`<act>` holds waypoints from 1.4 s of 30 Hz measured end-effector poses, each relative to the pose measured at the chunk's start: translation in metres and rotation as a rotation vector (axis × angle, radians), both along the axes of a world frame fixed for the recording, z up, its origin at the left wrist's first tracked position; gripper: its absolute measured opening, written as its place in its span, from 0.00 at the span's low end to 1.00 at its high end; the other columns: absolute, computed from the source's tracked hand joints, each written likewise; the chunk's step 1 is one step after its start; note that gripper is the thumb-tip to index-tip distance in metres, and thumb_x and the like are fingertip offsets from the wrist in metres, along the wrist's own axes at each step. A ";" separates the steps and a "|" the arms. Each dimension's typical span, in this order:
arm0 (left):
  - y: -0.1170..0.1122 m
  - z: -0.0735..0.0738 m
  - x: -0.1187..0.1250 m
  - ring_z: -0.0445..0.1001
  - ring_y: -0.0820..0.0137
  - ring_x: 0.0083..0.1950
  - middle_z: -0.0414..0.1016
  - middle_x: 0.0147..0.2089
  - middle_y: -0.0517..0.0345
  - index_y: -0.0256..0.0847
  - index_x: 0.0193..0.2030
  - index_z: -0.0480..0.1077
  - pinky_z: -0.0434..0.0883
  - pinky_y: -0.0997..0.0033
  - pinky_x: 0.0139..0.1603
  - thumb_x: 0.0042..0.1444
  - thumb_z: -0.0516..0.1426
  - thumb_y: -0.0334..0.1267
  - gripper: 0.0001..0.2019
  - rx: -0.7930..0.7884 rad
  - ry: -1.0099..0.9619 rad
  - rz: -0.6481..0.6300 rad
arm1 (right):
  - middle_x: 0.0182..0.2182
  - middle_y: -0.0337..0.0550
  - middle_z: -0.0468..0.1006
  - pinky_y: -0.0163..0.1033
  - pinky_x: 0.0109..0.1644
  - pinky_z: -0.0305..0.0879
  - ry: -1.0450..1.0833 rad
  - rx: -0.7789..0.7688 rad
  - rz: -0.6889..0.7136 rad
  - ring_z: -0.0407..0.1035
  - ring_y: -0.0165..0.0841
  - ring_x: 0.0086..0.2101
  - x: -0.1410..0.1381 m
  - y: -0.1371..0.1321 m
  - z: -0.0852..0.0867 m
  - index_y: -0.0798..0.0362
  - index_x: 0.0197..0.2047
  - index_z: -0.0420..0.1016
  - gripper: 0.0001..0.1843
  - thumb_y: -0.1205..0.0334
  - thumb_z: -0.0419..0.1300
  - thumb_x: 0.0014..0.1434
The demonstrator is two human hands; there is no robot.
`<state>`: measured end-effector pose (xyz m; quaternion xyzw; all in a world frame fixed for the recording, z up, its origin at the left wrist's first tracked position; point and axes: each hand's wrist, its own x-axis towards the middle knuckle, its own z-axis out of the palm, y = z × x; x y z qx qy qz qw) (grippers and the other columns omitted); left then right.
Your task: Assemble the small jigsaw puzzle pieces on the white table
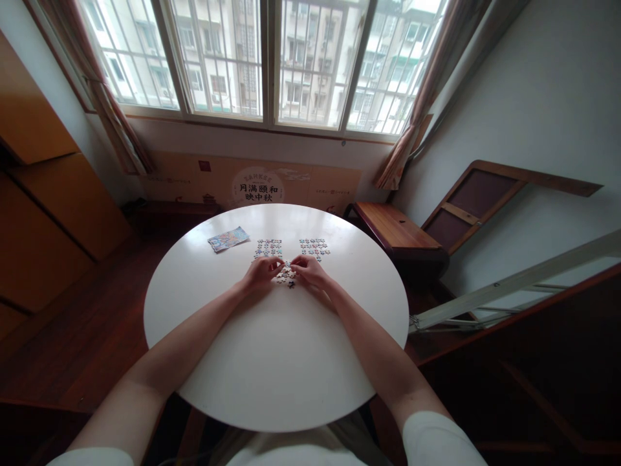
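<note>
Both my hands rest on the round white table (272,349), close together. My left hand (262,270) and my right hand (310,269) have their fingers pinched over a small cluster of jigsaw pieces (287,276) between them. Just beyond the hands lie two neat groups of laid-out puzzle pieces, one on the left (268,247) and one on the right (314,246). A small colourful picture card (228,239) lies further left on the table.
A wooden side table (395,226) stands to the right of the round table. A wooden frame (480,197) leans on the right wall. Orange cabinets (43,213) line the left side. A barred window (266,61) is ahead.
</note>
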<state>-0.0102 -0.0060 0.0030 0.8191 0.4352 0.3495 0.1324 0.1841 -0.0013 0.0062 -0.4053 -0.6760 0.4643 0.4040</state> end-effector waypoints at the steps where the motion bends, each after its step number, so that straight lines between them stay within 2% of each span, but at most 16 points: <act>1: 0.000 0.000 0.000 0.65 0.78 0.23 0.71 0.21 0.62 0.40 0.35 0.75 0.61 0.80 0.27 0.55 0.54 0.41 0.11 0.002 0.002 0.003 | 0.23 0.40 0.74 0.34 0.28 0.63 0.001 0.001 0.001 0.67 0.28 0.24 0.000 0.000 0.000 0.57 0.31 0.72 0.13 0.56 0.63 0.46; 20: 0.000 0.000 0.000 0.66 0.78 0.23 0.71 0.21 0.62 0.40 0.36 0.75 0.61 0.80 0.28 0.55 0.53 0.42 0.11 0.000 -0.001 -0.006 | 0.22 0.40 0.74 0.33 0.27 0.63 -0.007 0.049 -0.011 0.67 0.28 0.23 0.000 0.003 -0.004 0.57 0.30 0.72 0.11 0.58 0.62 0.47; 26: 0.001 -0.001 -0.002 0.65 0.78 0.21 0.70 0.20 0.63 0.39 0.35 0.75 0.61 0.80 0.26 0.55 0.53 0.44 0.13 -0.027 -0.026 0.002 | 0.23 0.41 0.75 0.33 0.27 0.63 -0.008 0.053 -0.025 0.67 0.27 0.22 -0.001 0.003 -0.004 0.57 0.33 0.73 0.13 0.56 0.61 0.49; 30: 0.005 0.007 -0.015 0.67 0.77 0.22 0.71 0.21 0.62 0.39 0.36 0.75 0.62 0.80 0.26 0.56 0.53 0.46 0.14 -0.011 -0.067 0.053 | 0.23 0.41 0.75 0.32 0.26 0.64 0.003 0.033 -0.031 0.67 0.28 0.22 -0.001 0.002 -0.003 0.57 0.33 0.73 0.12 0.56 0.60 0.49; 35: 0.018 0.015 -0.045 0.67 0.75 0.21 0.71 0.21 0.61 0.38 0.37 0.74 0.63 0.77 0.26 0.55 0.52 0.47 0.16 0.011 -0.123 0.164 | 0.22 0.40 0.74 0.31 0.25 0.63 -0.009 -0.006 -0.035 0.67 0.27 0.22 -0.001 0.001 -0.002 0.57 0.33 0.73 0.12 0.57 0.60 0.49; 39: 0.023 0.015 -0.060 0.67 0.74 0.23 0.73 0.24 0.59 0.40 0.35 0.75 0.63 0.76 0.27 0.55 0.53 0.47 0.15 0.061 -0.039 0.248 | 0.23 0.41 0.74 0.31 0.25 0.63 -0.029 -0.015 -0.032 0.67 0.27 0.23 0.000 0.001 -0.002 0.57 0.33 0.74 0.13 0.56 0.61 0.49; 42: 0.021 0.016 -0.062 0.67 0.74 0.26 0.73 0.31 0.57 0.41 0.35 0.76 0.62 0.76 0.28 0.55 0.53 0.46 0.14 0.116 0.079 0.211 | 0.23 0.41 0.74 0.31 0.24 0.62 -0.030 -0.010 -0.027 0.67 0.27 0.23 0.000 0.001 -0.002 0.58 0.33 0.74 0.13 0.56 0.61 0.49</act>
